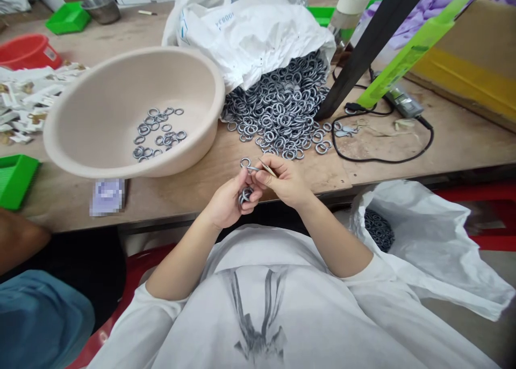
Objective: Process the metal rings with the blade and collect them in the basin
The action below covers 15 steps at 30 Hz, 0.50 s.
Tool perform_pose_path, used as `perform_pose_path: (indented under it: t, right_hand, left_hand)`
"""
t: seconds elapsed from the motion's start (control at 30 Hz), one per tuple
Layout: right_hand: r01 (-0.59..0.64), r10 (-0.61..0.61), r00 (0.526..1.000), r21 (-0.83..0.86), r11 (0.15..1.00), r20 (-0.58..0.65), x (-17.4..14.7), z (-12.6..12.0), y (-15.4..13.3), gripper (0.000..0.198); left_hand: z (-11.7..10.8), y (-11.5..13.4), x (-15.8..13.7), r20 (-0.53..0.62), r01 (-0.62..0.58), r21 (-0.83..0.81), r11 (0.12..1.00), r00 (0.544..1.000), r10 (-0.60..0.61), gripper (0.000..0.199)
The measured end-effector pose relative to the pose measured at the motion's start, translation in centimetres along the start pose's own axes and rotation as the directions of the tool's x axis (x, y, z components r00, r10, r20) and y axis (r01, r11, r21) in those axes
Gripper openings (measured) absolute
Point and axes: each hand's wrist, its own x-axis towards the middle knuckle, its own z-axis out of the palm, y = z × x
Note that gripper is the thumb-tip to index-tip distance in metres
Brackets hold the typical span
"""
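Observation:
My left hand point(229, 199) is closed around several grey rings point(245, 196) tucked in its curled fingers. Between its thumb and fingertip it pinches another grey ring point(252, 169), seen nearly edge-on. My right hand point(288, 183) meets it there, its fingers closed on a thin, pointed, pale tool point(268, 169) whose exact kind I cannot make out. A loose ring point(245, 163) shows just beyond the left thumb. Behind both hands, a heap of grey rings point(282, 108) spills from a white sack point(250, 33). Several rings lie inside the beige basin point(97, 100) to the left.
A black post point(363, 51) and a bright green bar point(415, 51) rise at right, near a cable point(382, 159) and cardboard box point(475, 62). A white bag point(427, 224) with rings hangs below. White parts point(32, 100) lie left; another person's arm point(20, 240) is beside me.

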Motion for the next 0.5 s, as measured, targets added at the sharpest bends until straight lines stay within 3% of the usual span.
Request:
perform_pose_path:
  t: [0.07, 0.17, 0.3, 0.43, 0.5]
  right_hand:
    - [0.065, -0.064, 0.998, -0.055, 0.996, 0.021, 0.1, -0.3, 0.1, 0.038]
    - [0.102, -0.095, 0.993, -0.111, 0.989, 0.073, 0.0, -0.6, 0.2, 0.041]
    - [0.087, -0.081, 0.996, -0.24, 0.967, 0.035, -1.2, 0.2, -0.2, 0.053]
    - [0.142, -0.233, 0.97, -0.608, 0.781, -0.073, -2.8, 1.3, -0.6, 0.06]
    - [0.162, -0.301, 0.95, -0.704, 0.692, -0.077, -3.1, 1.5, -0.7, 0.055]
  left_hand:
    - [0.2, 0.0, -0.2, 0.037, 0.055, -0.072, 0.996, 0.998, -0.052, 0.056]
    - [0.5, 0.1, -0.4, 0.055, 0.087, -0.139, 0.986, 0.995, -0.08, 0.047]
    - [1.1, -0.1, -0.5, -0.067, -0.021, -0.214, 0.977, 0.998, 0.007, 0.039]
    - [1.6, -0.7, -0.7, -0.185, -0.131, -0.203, 0.97, 0.978, 0.093, 0.036]
    - [1.9, -0.7, -0.9, -0.216, -0.151, -0.189, 0.97, 0.97, 0.109, 0.037]
